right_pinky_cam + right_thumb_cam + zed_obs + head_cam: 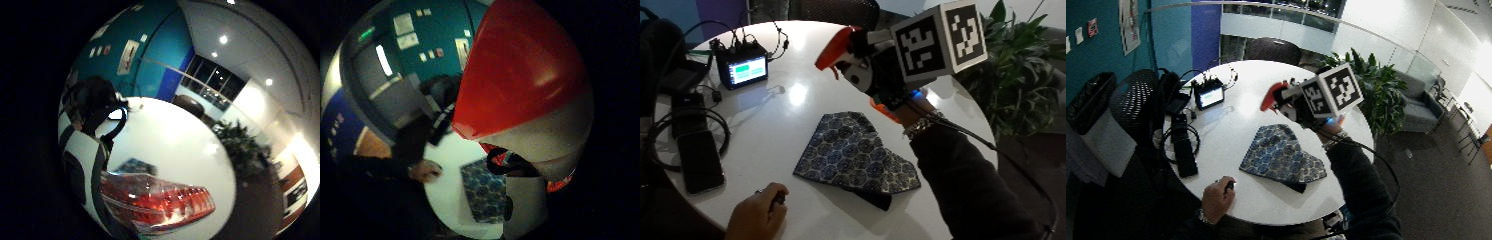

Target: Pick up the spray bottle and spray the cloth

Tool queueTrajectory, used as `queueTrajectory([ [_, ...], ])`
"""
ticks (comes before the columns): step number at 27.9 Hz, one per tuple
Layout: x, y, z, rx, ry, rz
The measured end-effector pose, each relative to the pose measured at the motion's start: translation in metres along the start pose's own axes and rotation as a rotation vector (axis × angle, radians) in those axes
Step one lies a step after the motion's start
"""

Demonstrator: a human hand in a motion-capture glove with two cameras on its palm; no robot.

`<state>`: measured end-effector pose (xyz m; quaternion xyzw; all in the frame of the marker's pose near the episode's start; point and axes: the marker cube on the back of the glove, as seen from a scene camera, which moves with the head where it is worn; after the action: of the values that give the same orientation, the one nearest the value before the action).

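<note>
Bare hand: (758,215) rests at the round white surface's (800,60) near edge, partly cut off.
Cloth: blue patterned cloth (853,155) lies flat mid-surface.
Bottle: orange-and-white plastic spray bottle (843,52) aloft above the cloth's far edge, body mostly hidden.
Right hand: black-gloved right hand (887,82) grips it.

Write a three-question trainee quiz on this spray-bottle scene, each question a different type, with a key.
1. True or false: the gloved right hand holds the spray bottle lifted off the table.
2. The patterned cloth lies: A) flat on the table, B) draped over the small screen, C) in the bare hand.
3. Fill in: the bare hand rests near the table's ____.

Key: 1 true; 2 A; 3 edge.
</note>
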<state>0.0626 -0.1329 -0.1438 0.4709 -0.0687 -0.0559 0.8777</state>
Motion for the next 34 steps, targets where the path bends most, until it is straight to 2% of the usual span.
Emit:
queueTrajectory([
  [5,-0.03,-0.012,0.014,0.115,-0.388,0.217],
  [10,-0.054,-0.004,0.056,0.127,-0.626,0.374],
  [23,-0.054,0.042,0.143,0.115,-0.794,0.611],
  [34,-0.059,0.039,0.143,0.124,-0.762,0.545],
])
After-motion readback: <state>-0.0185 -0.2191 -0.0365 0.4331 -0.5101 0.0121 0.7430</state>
